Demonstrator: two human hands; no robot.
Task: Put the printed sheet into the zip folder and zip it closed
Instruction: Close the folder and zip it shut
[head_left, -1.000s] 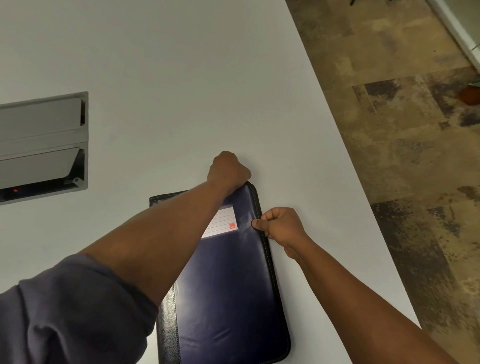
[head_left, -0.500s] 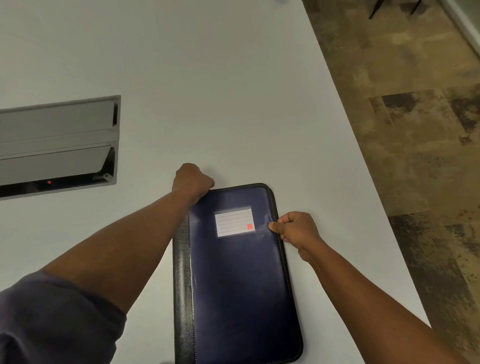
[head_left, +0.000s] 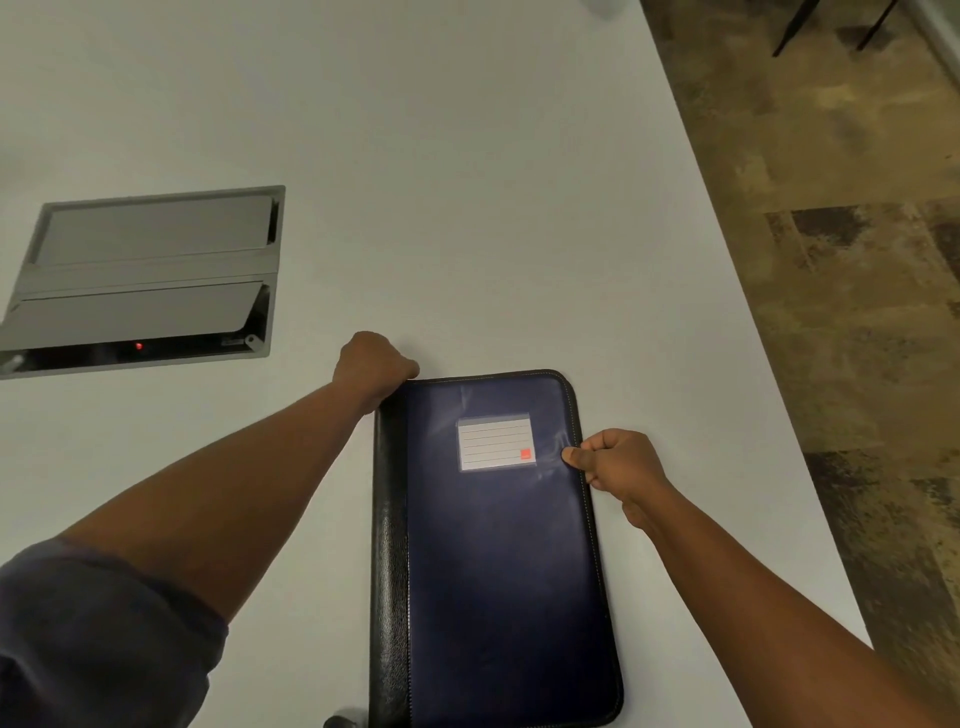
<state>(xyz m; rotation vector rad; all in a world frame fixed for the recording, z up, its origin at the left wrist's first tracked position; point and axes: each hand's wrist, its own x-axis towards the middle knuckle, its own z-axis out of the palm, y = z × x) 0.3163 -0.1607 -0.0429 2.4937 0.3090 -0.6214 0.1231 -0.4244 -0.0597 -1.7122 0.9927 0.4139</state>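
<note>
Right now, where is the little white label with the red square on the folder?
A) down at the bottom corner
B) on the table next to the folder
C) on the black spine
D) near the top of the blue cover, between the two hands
D: the white label sits high on the blue cover of the zip folder, between the left hand and the right hand.

The zip folder (head_left: 498, 561) at lower centre is dark navy with a black spine strip and black edging. Its label (head_left: 495, 441) is white with grey ruled lines and a small red square. The table (head_left: 467, 208) is plain white. The floor (head_left: 857, 260), right, is mottled brown and tan.
</note>
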